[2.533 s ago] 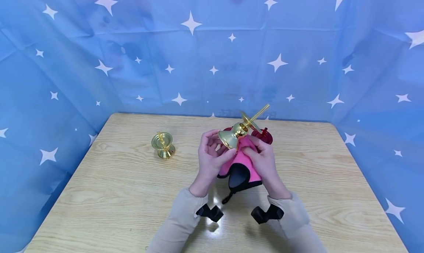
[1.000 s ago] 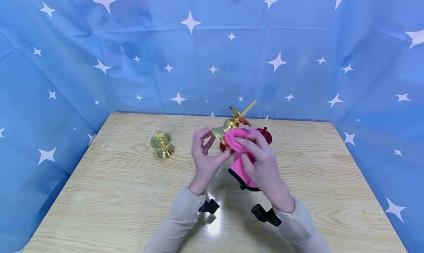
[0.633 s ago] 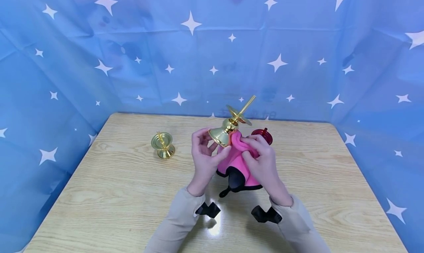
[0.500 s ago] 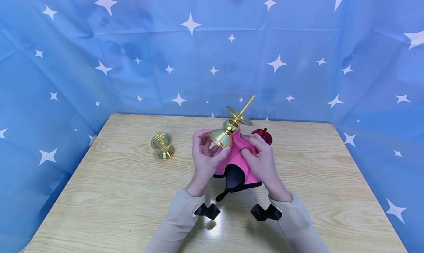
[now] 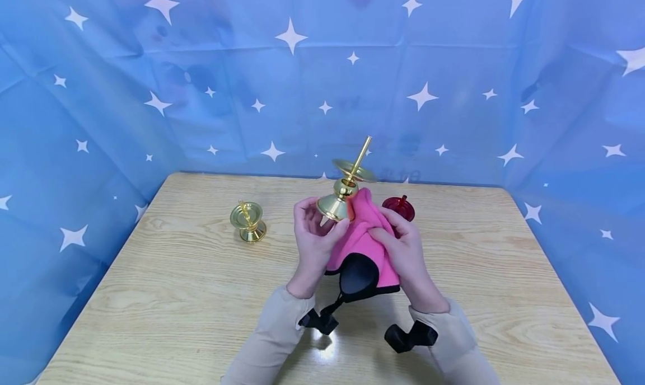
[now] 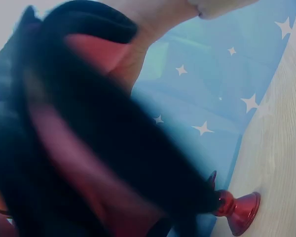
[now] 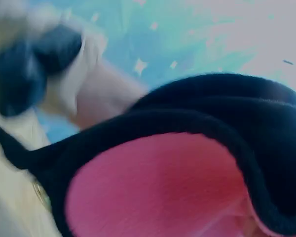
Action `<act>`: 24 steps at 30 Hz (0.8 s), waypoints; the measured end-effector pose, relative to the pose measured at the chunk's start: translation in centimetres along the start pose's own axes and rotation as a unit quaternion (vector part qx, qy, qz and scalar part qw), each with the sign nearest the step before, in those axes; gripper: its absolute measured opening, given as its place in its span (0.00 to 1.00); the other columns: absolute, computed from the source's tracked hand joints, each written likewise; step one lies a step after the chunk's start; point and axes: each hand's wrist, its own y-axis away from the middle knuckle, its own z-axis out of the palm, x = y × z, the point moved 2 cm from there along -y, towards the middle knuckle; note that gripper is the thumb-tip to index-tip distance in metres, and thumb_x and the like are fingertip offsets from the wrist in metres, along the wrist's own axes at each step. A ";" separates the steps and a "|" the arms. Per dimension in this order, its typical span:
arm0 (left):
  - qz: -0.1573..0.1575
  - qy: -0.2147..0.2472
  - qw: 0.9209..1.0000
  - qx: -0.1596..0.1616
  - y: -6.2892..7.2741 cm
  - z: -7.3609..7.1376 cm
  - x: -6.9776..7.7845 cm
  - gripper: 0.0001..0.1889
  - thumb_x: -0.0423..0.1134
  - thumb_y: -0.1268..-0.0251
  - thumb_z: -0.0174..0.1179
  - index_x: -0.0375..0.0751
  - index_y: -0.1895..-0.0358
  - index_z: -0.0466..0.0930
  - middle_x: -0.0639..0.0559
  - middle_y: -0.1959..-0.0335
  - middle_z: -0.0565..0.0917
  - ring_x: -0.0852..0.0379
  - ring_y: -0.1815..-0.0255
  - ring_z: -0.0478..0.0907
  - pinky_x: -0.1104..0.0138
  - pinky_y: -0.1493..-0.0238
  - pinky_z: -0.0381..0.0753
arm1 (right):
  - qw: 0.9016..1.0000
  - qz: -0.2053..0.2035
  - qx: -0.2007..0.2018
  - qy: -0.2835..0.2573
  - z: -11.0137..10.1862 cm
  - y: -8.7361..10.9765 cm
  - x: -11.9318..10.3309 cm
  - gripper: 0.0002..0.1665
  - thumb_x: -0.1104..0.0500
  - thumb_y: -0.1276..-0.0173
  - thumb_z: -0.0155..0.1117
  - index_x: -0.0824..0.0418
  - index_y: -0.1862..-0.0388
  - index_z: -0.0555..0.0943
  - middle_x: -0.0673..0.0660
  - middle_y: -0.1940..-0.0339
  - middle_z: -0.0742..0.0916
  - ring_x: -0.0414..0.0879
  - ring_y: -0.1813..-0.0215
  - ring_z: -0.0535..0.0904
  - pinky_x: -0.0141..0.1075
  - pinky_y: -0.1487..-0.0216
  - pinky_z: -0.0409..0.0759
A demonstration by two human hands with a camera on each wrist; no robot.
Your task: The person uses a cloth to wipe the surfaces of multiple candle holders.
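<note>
My left hand (image 5: pixel 317 236) grips the flared base of a shiny gold candlestick (image 5: pixel 342 189), held tilted above the table with its thin stem pointing up and right. Bunched in my right hand (image 5: pixel 405 245) is a pink cloth (image 5: pixel 360 234) with black edging and a loop, its upper part against the right side of the base. One corner folds over to show a black underside. Close up, the cloth (image 7: pixel 158 182) fills much of the right wrist view. In the left wrist view the blurred cloth (image 6: pixel 89 158) hides most of the left hand and the candlestick.
A second gold candlestick (image 5: pixel 248 221) stands upright on the wooden table (image 5: pixel 176 295), left of the hands. Behind the right hand is a red candlestick (image 5: pixel 400 207), partly hidden; a red one (image 6: pixel 239 212) also shows in the left wrist view. Blue star-patterned fabric (image 5: pixel 322 83) surrounds the table.
The gold candlestick has turned more upright and shifted left. Folded up over its base a second ago, the cloth now hangs lower with its black underside showing. Both hands keep their holds.
</note>
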 end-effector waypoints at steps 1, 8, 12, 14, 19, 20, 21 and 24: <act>-0.003 0.001 1.000 0.003 0.0 0.0 -0.1 0.36 0.45 0.57 0.75 0.36 0.49 0.61 0.51 0.54 0.75 0.57 0.52 0.76 0.66 0.53 0.78 | 1.000 0.016 0.013 -0.018 0.1 0.2 0.0 0.20 0.73 0.39 0.57 0.69 0.46 0.77 0.45 0.60 0.84 0.41 0.59 0.77 0.28 0.59 0.77; -0.027 0.003 1.000 -0.007 0.1 0.7 -0.2 0.38 0.37 0.53 0.72 0.26 0.45 0.57 0.50 0.53 0.74 0.58 0.53 0.76 0.68 0.53 0.77 | 0.992 0.031 0.081 -0.092 0.9 0.7 0.6 0.22 0.72 0.37 0.54 0.64 0.44 0.76 0.50 0.54 0.82 0.43 0.56 0.78 0.29 0.56 0.77; -0.047 -0.022 0.998 -0.018 0.3 1.0 -0.1 0.33 0.34 0.52 0.69 0.25 0.46 0.59 0.49 0.52 0.74 0.57 0.53 0.76 0.68 0.53 0.77 | 0.989 0.010 0.102 -0.102 0.8 0.7 0.8 0.23 0.73 0.37 0.53 0.63 0.43 0.76 0.51 0.51 0.81 0.45 0.52 0.76 0.29 0.54 0.76; -0.054 -0.034 0.998 -0.017 0.3 1.1 0.0 0.30 0.32 0.52 0.67 0.27 0.48 0.60 0.48 0.51 0.75 0.57 0.54 0.76 0.68 0.53 0.77 | 0.989 -0.007 0.107 -0.097 0.7 0.7 0.7 0.23 0.73 0.37 0.53 0.64 0.43 0.76 0.51 0.51 0.81 0.46 0.51 0.75 0.29 0.53 0.76; -0.063 -0.058 0.996 -0.018 0.2 1.3 0.2 0.27 0.30 0.54 0.64 0.29 0.50 0.62 0.44 0.50 0.75 0.55 0.54 0.76 0.68 0.54 0.77 | 0.990 -0.038 0.108 -0.080 0.6 0.7 0.8 0.21 0.74 0.38 0.54 0.68 0.44 0.76 0.51 0.52 0.82 0.45 0.53 0.77 0.28 0.55 0.77; -0.065 -0.063 0.996 -0.020 0.2 1.3 0.2 0.27 0.30 0.54 0.63 0.29 0.50 0.61 0.43 0.50 0.75 0.55 0.54 0.76 0.68 0.55 0.77 | 0.990 -0.039 0.107 -0.078 0.6 0.7 0.8 0.21 0.74 0.38 0.54 0.68 0.45 0.76 0.51 0.53 0.83 0.45 0.54 0.77 0.28 0.56 0.77; -0.065 -0.069 0.995 -0.022 0.1 1.3 0.3 0.27 0.30 0.54 0.63 0.29 0.50 0.61 0.43 0.50 0.74 0.55 0.53 0.76 0.68 0.55 0.77 | 0.991 -0.041 0.106 -0.076 0.6 0.7 0.9 0.21 0.74 0.38 0.54 0.68 0.45 0.76 0.51 0.53 0.83 0.44 0.54 0.77 0.28 0.56 0.77; -0.059 -0.093 0.993 -0.031 -0.1 1.3 0.5 0.27 0.31 0.55 0.62 0.28 0.50 0.62 0.43 0.51 0.74 0.55 0.55 0.76 0.68 0.57 0.77 | 0.991 -0.049 0.106 -0.070 0.7 0.7 1.0 0.21 0.75 0.38 0.54 0.69 0.45 0.76 0.51 0.54 0.83 0.44 0.55 0.78 0.28 0.56 0.77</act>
